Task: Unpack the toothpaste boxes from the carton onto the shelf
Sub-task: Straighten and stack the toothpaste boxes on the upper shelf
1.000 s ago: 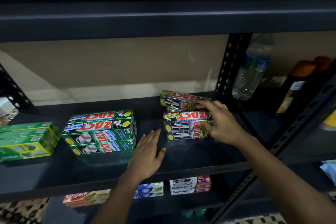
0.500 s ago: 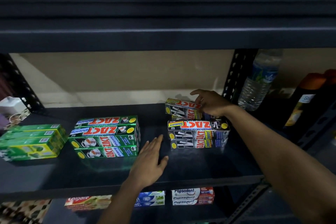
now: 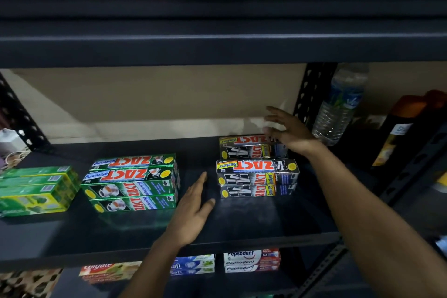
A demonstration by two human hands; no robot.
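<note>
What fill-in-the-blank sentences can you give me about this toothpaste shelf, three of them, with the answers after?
The green Whitening boxes beside the left hand carry the brand name ____.
The right hand, open above the rear Smokers box, holds ____.
The Pepsodent boxes lie one level ____ the hands.
Missing words: Zact; nothing; below.
</note>
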